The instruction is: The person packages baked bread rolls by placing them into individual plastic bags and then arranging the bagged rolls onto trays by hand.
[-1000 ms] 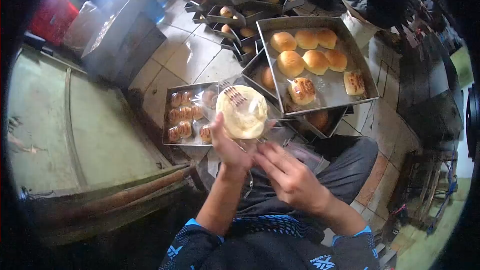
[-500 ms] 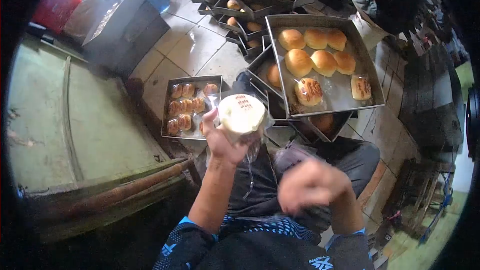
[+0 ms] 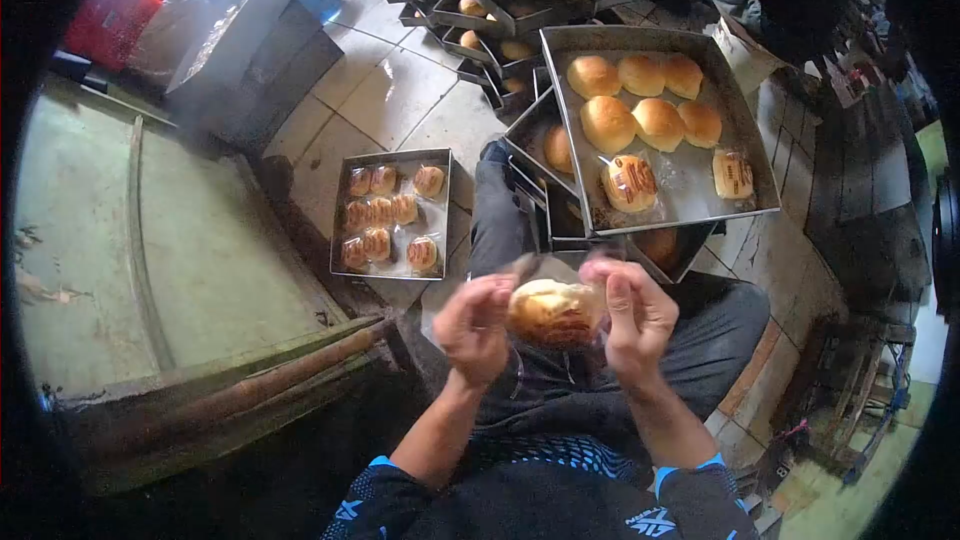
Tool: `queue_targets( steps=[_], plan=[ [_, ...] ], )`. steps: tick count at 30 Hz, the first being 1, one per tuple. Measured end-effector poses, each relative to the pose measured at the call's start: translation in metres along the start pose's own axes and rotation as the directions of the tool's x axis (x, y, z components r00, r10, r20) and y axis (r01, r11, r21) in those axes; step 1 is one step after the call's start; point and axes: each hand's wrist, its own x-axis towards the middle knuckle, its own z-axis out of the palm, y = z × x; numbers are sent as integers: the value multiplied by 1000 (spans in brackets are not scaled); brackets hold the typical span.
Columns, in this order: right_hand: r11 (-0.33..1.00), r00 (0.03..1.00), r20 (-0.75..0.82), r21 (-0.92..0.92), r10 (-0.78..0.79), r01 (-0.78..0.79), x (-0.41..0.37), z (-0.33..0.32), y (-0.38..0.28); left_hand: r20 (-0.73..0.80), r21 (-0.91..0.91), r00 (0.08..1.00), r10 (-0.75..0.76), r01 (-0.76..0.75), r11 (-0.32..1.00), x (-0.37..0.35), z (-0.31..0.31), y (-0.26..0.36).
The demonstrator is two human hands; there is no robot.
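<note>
Bun (image 3: 553,322): held up over the lap (image 3: 560,380)
Left hand (image 3: 475,328): pinching one side of the wrapper (image 3: 556,268)
Right hand (image 3: 636,315): pinching the other (kinda blurry tbh)
Small tray (image 3: 447,210): wrapped buns (image 3: 380,211), on floor (image 3: 400,90)

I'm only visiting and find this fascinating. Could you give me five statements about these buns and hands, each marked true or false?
1. The left hand and the right hand hold one bun between them. True.
2. The large tray contains both plain buns and wrapped buns. True.
3. The right hand is reaching into the large tray. False: it is at the bun held between the hands.
4. In the picture, the smaller tray is left of the large tray. True.
5. The smaller tray has no buns in it. False: several packaged buns lie in it.
</note>
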Motion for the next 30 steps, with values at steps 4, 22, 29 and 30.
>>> queue_targets(
  steps=[4, 22, 29, 30],
  plan=[
    [700, 827, 285, -440, -485, 562, 29, -4, -37, -126, 188, 894, 430, -404, 895, 22, -37, 4],
    [879, 979, -131, -470, -157, 77, 48, 50, 87, -145, -92, 902, -406, 397, 913, 32, -37, -57],
    [686, 888, -26, -624, 460, -374, -74, -7, 114, -56, 226, 873, -485, 485, 845, -74, -77, -37],
    [723, 923, 0, -621, 386, -303, -72, -19, 117, -82, 153, 900, -429, 436, 887, -71, -78, -32]
  ],
)
